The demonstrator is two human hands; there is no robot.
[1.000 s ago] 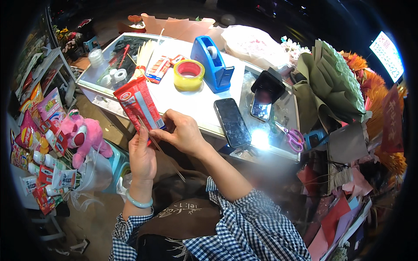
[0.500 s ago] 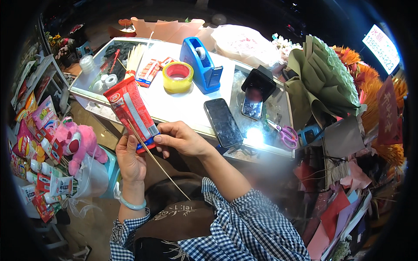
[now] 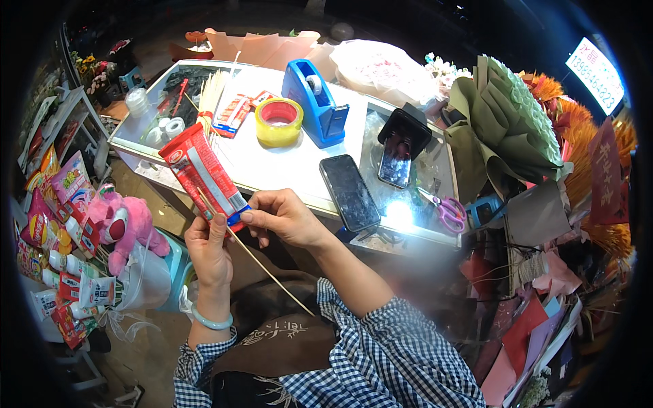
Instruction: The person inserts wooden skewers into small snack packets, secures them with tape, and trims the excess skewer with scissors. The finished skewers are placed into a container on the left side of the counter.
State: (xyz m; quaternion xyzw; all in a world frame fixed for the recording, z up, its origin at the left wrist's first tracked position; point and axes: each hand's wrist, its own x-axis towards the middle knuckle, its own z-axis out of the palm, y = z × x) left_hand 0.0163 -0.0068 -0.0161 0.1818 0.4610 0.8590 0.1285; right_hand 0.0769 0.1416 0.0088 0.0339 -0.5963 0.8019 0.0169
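Observation:
A red snack packet [image 3: 201, 166] with a blue lower end is held tilted above the near left edge of the table. My left hand [image 3: 209, 250] is closed at its lower end, the thumb pressing a thin wooden stick [image 3: 275, 280] against the packet's back. From there the stick slants down to the right across my brown apron [image 3: 272, 350]. My right hand [image 3: 289, 217] pinches the packet's blue bottom corner between thumb and fingers. Behind the packet, a bundle of similar sticks [image 3: 213, 88] and small red packets [image 3: 232, 114] lie on the table.
On the white table [image 3: 299, 170] are a yellow tape roll [image 3: 279, 138], a blue tape dispenser [image 3: 303, 88], a phone [image 3: 349, 194] and purple scissors [image 3: 451, 216]. A pink plush toy [image 3: 132, 221] and snack packs stand left. Wrapped bouquets [image 3: 479, 122] crowd the right.
The stick's lower end has shifted to the right. My left thumb has moved up and over the stick, and the packet has tilted slightly further left. My right hand stays almost in place.

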